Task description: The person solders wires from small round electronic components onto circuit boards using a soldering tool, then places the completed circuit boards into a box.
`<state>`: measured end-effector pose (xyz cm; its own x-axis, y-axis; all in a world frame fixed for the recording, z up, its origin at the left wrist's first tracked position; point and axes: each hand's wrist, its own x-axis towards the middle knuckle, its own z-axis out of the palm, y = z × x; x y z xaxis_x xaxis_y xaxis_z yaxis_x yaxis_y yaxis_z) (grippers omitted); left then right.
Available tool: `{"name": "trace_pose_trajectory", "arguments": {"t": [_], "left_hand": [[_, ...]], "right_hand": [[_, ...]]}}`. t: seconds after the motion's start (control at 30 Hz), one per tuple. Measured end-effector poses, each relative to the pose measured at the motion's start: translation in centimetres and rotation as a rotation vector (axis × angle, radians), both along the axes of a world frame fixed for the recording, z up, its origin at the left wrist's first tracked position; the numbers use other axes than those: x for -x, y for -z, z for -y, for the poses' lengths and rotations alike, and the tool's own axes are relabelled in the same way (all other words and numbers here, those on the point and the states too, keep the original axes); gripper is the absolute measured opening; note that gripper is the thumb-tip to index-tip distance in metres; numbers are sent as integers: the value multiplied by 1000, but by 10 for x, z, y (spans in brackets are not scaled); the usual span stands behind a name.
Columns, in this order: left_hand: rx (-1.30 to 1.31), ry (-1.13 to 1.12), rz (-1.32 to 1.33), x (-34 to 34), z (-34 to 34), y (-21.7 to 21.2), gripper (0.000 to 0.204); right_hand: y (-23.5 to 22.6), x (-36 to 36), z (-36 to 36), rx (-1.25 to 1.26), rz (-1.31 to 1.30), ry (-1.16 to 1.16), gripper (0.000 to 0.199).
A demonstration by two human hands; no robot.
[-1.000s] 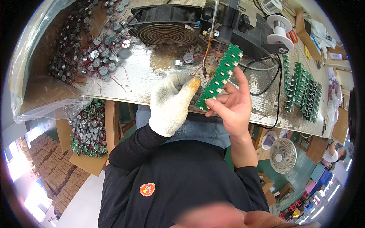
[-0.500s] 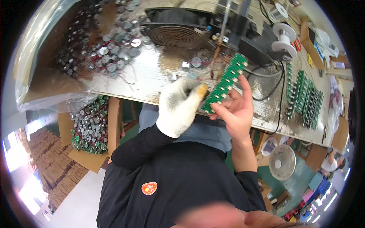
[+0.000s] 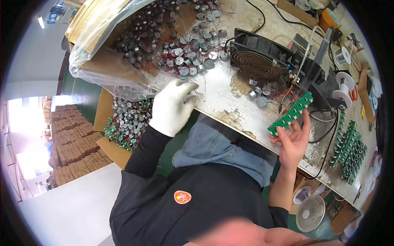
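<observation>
My left hand (image 3: 174, 107), in a white work glove, hovers over the near edge of the bench beside a heap of small round metal motors (image 3: 193, 55) with thin red wires. Its fingers are loosely curled, thumb and forefinger apart with a gap between them, and nothing shows in it. In my bare right hand (image 3: 294, 141), a long green circuit board strip (image 3: 290, 115) is pinched by its lower end, tilted up to the right. The strip carries a row of small pale parts. A few loose motors (image 3: 259, 92) lie left of it on the bench.
A black fan (image 3: 260, 57) and a soldering stand (image 3: 314, 78) with wire spools (image 3: 344, 88) are at the back. More green board strips (image 3: 351, 151) lie at the right. Below the bench's left end, a carton (image 3: 107, 108) holds motors with green boards.
My left hand has moved left, away from the board strip, to the motor heap. My right hand still holds the strip. The view has shifted, showing more of the left side.
</observation>
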<state>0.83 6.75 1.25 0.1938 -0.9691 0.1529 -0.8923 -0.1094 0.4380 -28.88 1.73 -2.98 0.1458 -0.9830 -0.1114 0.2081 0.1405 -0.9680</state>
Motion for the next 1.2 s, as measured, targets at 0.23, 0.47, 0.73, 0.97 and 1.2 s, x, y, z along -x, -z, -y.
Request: {"name": "trace_pose_trajectory", "arguments": {"t": [0.23, 0.47, 0.73, 0.97, 1.2], "left_hand": [[-142, 134, -193, -20, 12, 20, 24], [-47, 125, -3, -4, 10, 28, 14], [78, 139, -118, 56, 14, 35, 14], [169, 188, -198, 57, 14, 19, 35], [64, 250, 50, 42, 22, 2, 33]], "right_hand": [[-2, -2, -2, 4, -4, 3, 79], [-1, -1, -2, 2, 22, 4, 78], [-1, 0, -4, -3, 24, 3, 78], [1, 2, -2, -10, 54, 9, 78], [-1, 2, -1, -4, 40, -8, 80]]}}
